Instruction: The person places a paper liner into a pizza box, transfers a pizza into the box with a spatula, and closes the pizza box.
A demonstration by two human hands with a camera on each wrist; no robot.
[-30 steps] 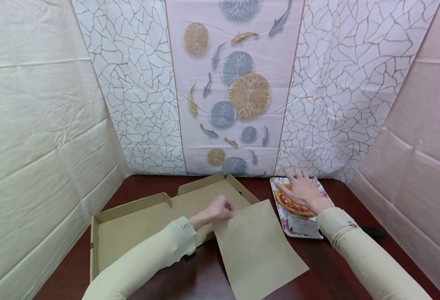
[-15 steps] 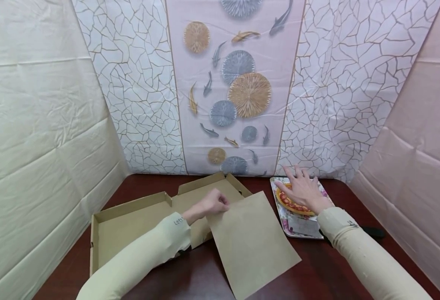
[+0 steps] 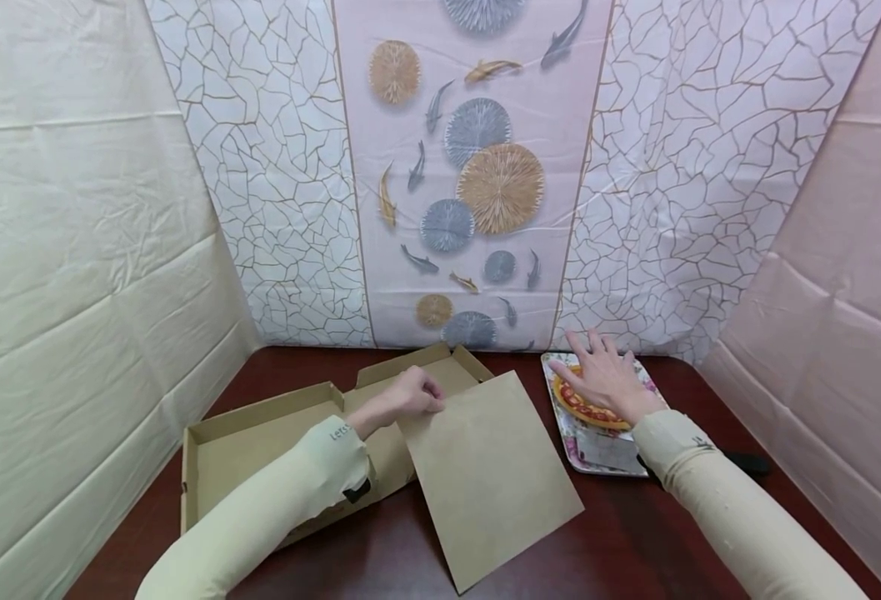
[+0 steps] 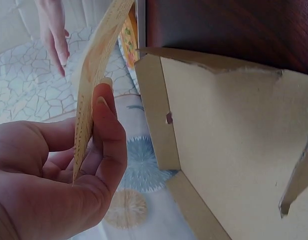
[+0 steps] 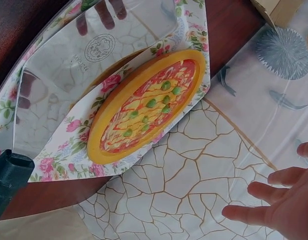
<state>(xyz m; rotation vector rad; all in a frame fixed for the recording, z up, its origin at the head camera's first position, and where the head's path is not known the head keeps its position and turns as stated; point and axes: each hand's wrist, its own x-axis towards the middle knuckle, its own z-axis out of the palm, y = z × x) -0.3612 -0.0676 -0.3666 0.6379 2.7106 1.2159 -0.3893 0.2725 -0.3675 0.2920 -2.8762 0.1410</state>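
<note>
My left hand (image 3: 410,393) pinches a corner of a square sheet of brown paper (image 3: 493,483). The sheet slants down from my fingers, partly in front of the open cardboard pizza box (image 3: 252,442). In the left wrist view, thumb and curled fingers grip the paper's jagged edge. On the right, my right hand (image 3: 607,380) is held with fingers spread and nothing in it, above the floral tray (image 5: 69,137). A pizza (image 5: 149,107) with a yellow crust lies on that tray. Beside the pizza rests a cleaver with a shiny stamped blade (image 5: 69,60) and a dark green handle (image 5: 10,180).
The box lies flat, its low walls raised along the back and left of the dark red table (image 3: 380,550). A patterned cloth (image 3: 478,250) hangs behind the table, and pale cloth walls (image 3: 95,275) close in both sides.
My left hand has moved left and a little away from me, drawing the paper with it further over the box. The right hand stays nearly still above the tray.
</note>
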